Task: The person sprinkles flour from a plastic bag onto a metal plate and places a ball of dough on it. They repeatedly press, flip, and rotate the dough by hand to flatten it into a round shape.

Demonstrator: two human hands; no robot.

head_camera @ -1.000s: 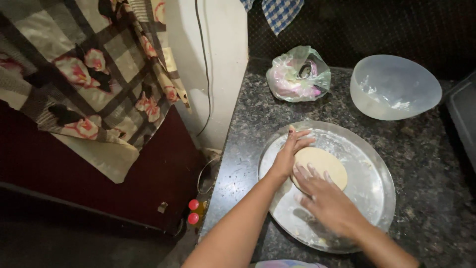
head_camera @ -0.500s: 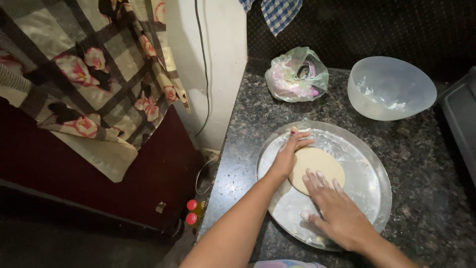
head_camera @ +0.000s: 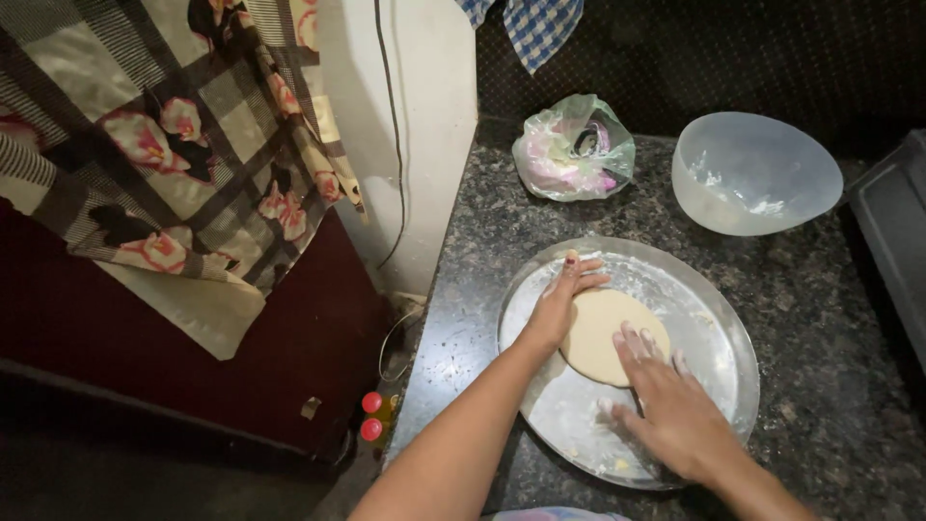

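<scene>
A flat round disc of pale dough (head_camera: 600,330) lies on a large floured steel plate (head_camera: 714,318) on the dark speckled stone counter. My left hand (head_camera: 561,301) rests edge-on against the dough's left rim, fingers together and pointing away from me. My right hand (head_camera: 664,403) lies flat with fingers spread, its fingertips pressing on the dough's near right edge. Neither hand grips anything.
A translucent plastic bowl (head_camera: 752,174) stands behind the plate at the right. A knotted plastic bag (head_camera: 573,150) sits at the back by the white wall. A dark tray edge (head_camera: 897,232) is at far right. The counter's left edge drops beside a patterned cloth (head_camera: 164,145).
The dough has turned slightly under my hands. My right hand has slid a little back toward me along the dough's near edge; my left hand stays against the left rim.
</scene>
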